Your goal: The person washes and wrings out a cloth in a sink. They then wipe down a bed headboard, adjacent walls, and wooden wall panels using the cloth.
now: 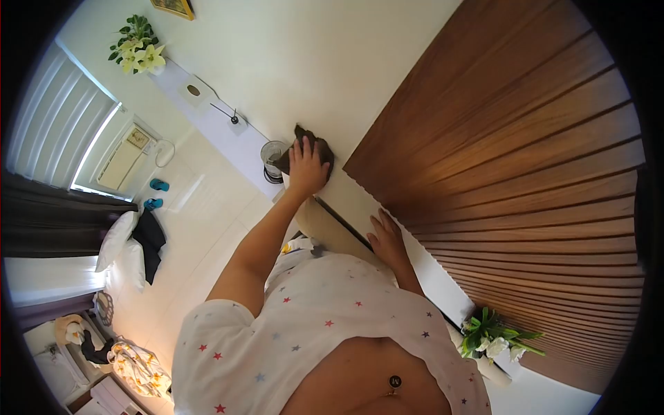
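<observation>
My left hand (pixel 308 166) lies with its fingers spread on a dark brown cloth (pixel 325 153), pressing it against the pale surface by the wall. Just left of the cloth is a clear glass container (pixel 272 153) with a dark base, close to the end of the narrow white shelf (pixel 228 149). My right hand (pixel 387 238) rests lower and to the right on a pale ledge beside the slatted wood panel (pixel 484 152). Its fingers are stretched out and nothing shows in them.
A reed diffuser (pixel 237 121) and a white box (pixel 194 90) stand on the shelf, with potted lilies (pixel 142 55) at its far end. White flowers (pixel 494 339) are at lower right. Pillows (pixel 124 249) and blue slippers (pixel 159 185) lie on the floor.
</observation>
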The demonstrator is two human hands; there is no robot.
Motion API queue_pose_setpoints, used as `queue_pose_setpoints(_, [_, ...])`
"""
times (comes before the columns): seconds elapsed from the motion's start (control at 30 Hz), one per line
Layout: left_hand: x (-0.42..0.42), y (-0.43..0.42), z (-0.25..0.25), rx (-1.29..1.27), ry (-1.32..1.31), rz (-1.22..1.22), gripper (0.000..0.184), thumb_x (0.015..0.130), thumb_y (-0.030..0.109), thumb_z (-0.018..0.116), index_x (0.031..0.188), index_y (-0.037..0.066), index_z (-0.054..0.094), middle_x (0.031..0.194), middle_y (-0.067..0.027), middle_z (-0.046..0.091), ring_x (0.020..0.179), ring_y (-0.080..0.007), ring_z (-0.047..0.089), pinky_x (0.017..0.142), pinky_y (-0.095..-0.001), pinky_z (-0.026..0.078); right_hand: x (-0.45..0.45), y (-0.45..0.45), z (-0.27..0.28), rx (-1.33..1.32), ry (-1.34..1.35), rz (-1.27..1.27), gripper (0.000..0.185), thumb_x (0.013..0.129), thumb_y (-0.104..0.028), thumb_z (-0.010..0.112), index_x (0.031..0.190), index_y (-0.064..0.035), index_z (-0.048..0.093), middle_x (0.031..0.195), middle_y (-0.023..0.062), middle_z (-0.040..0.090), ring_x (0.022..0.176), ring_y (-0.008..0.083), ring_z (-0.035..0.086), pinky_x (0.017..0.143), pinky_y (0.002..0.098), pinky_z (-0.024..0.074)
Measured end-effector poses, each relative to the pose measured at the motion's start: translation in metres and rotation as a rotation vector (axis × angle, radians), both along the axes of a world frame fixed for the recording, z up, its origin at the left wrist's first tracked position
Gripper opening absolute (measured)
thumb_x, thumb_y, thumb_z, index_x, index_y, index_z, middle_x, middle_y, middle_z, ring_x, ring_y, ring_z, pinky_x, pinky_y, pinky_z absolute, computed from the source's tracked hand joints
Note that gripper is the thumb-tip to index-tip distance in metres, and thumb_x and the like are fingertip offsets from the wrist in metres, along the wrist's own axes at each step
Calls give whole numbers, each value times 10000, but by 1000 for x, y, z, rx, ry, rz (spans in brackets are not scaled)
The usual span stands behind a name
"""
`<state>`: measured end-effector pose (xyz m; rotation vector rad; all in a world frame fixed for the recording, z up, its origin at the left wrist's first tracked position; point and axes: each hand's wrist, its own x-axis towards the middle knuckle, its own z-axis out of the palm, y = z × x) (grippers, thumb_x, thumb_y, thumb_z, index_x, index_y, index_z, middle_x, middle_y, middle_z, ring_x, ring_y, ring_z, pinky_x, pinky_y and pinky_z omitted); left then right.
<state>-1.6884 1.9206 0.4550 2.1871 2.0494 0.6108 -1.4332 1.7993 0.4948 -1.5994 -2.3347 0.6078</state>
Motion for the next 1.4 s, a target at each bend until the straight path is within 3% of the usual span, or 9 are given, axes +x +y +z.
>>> queue_pose_setpoints(0.2, [37, -60, -2, 151, -125, -467, 407, 861, 157, 541, 1252, 48, 510, 1316, -207, 463, 1258, -375, 396, 1056, -476, 302, 7, -10, -7, -21, 37, -27, 469, 813, -164, 591, 1252, -25, 506, 1423, 204, 343, 1331, 344, 302, 1094, 448, 224])
queue_pose_setpoints(0.3, [19, -70, 30, -427, -595, -652, 319, 869, 93, 512, 1184, 92, 562, 1165, -159, 580, 1136, -313, 526, 972, -410, 408, 10, -13, -11, -23, 74, -43, 464, 820, -160, 582, 1257, -28, 502, 1432, 198, 333, 1342, 338, 287, 1099, 446, 212])
queue_pose_setpoints(0.4, [-8, -36, 30, -46, -725, -231, 231, 869, 163, 525, 1077, 77, 578, 1002, -159, 615, 958, -359, 576, 831, -429, 463, 10, -16, -16, 10, 44, -30, 475, 830, -157, 571, 1279, -33, 481, 1440, 194, 323, 1350, 333, 277, 1102, 453, 200])
queue_pose_setpoints(0.57, [-42, -4, 15, -29, -34, -279, 466, 760, 163, 629, 1209, 64, 555, 1378, -136, 439, 1283, -350, 370, 1029, -498, 315, 15, -20, -22, 68, 66, 7, 503, 845, -163, 559, 1318, -43, 437, 1461, 185, 291, 1366, 317, 252, 1107, 460, 177])
queue_pose_setpoints(0.7, [-1, -49, -9, 70, 2, -440, 447, 679, 106, 640, 1125, 80, 621, 1375, -107, 453, 1319, -299, 353, 1081, -479, 271, 16, -17, -21, 10, 43, 0, 491, 856, -164, 549, 1319, -44, 438, 1461, 187, 291, 1369, 308, 248, 1113, 457, 151])
queue_pose_setpoints(0.9, [36, -79, 51, -472, -866, -693, 425, 702, -82, 540, 1099, 53, 614, 1181, -92, 602, 1154, -248, 526, 975, -357, 407, 22, -10, -33, -85, 282, -90, 419, 909, -150, 498, 1306, -24, 451, 1415, 196, 369, 1344, 305, 303, 1102, 403, 203])
queue_pose_setpoints(1.0, [23, -63, 144, -84, -1058, -434, 365, 793, -39, 496, 1143, 30, 573, 1168, -130, 602, 1107, -294, 556, 954, -356, 414, 27, -5, -17, -273, 470, -211, 386, 936, -150, 477, 1294, -5, 461, 1375, 189, 429, 1299, 279, 381, 1071, 348, 276])
queue_pose_setpoints(1.13, [-4, 5, 250, 813, -828, -560, 462, 894, 247, 524, 1262, -27, 471, 1467, -194, 285, 1356, -377, 246, 1090, -463, 207, 35, -10, -19, -232, 379, -200, 395, 928, -137, 488, 1294, 9, 459, 1347, 195, 459, 1274, 271, 422, 1051, 329, 317])
queue_pose_setpoints(1.4, [40, 57, 99, 550, -619, -65, 748, 873, 381, 518, 1386, -81, 233, 1514, -239, 45, 1405, -389, 37, 1079, -601, 12, 23, -9, -8, -183, 186, -105, 426, 892, -107, 504, 1299, 7, 456, 1366, 214, 425, 1303, 324, 369, 1082, 363, 277])
